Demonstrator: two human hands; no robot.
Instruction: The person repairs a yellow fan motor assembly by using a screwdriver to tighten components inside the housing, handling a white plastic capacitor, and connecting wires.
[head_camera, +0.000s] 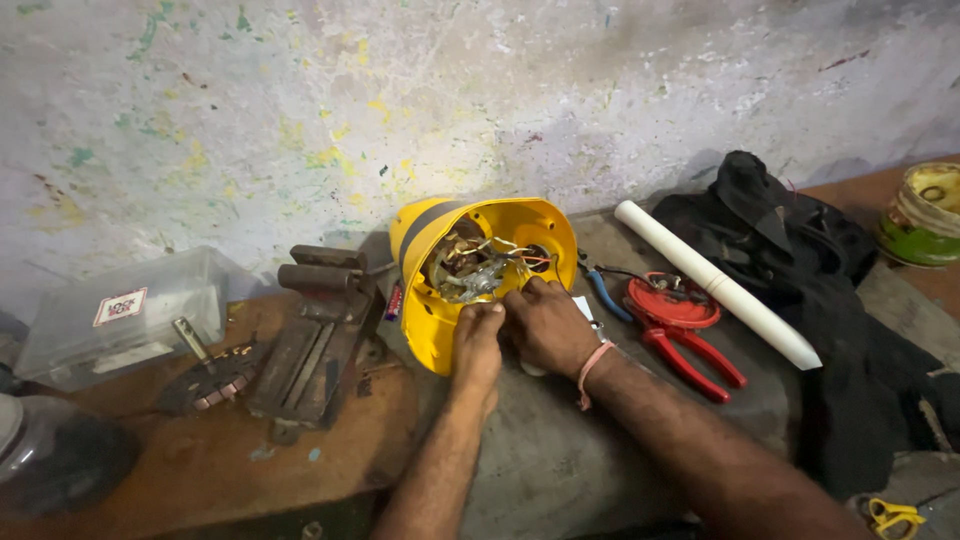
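Hands, left hand (478, 335) and right hand (545, 325), fingers closed on yellow housing (440, 300) rim beside red pliers (690, 345).

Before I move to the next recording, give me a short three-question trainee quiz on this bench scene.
1. True or false: both hands are at the open end of the yellow housing.
2. Which lies nearest the white pipe? A) red-handled pliers B) metal vise C) clear plastic box
3. What shows inside the housing?

Key
1. True: the left hand and right hand meet at its rim.
2. A
3. Wires and metal parts.
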